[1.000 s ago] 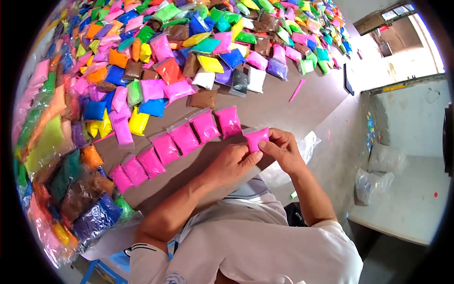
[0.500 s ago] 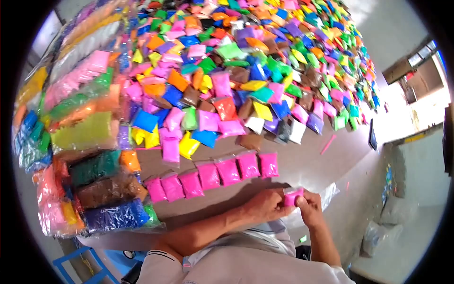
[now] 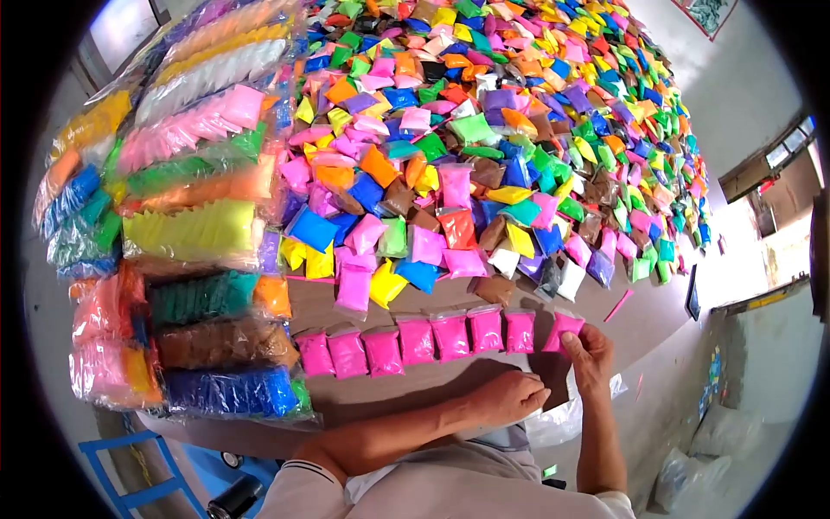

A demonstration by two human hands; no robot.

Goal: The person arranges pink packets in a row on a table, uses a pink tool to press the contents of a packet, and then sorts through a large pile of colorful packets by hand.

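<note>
My right hand (image 3: pixel 591 353) pinches a small magenta packet (image 3: pixel 564 330) at the right end of a row on the brown table. The row holds several like packets (image 3: pixel 450 336) lying side by side, and a gap separates the held one from its neighbour. My left hand (image 3: pixel 510 399) is closed just below the row, over the table's near edge; whatever its curled fingers hold, if anything, is hidden. Beneath my hands lies a clear plastic bag (image 3: pixel 558 422).
A large heap of small coloured packets (image 3: pixel 519 164) covers the table's far part. Stacked bags of sorted packets (image 3: pixel 190 233) stand at the left. A pink strip (image 3: pixel 619 305) and a dark flat object (image 3: pixel 692 292) lie near the right edge. Below left is a blue frame (image 3: pixel 130 471).
My right hand has moved up and away from my left hand, carrying the magenta packet to the row's right end. My left hand has let go of it. The view has shifted.
</note>
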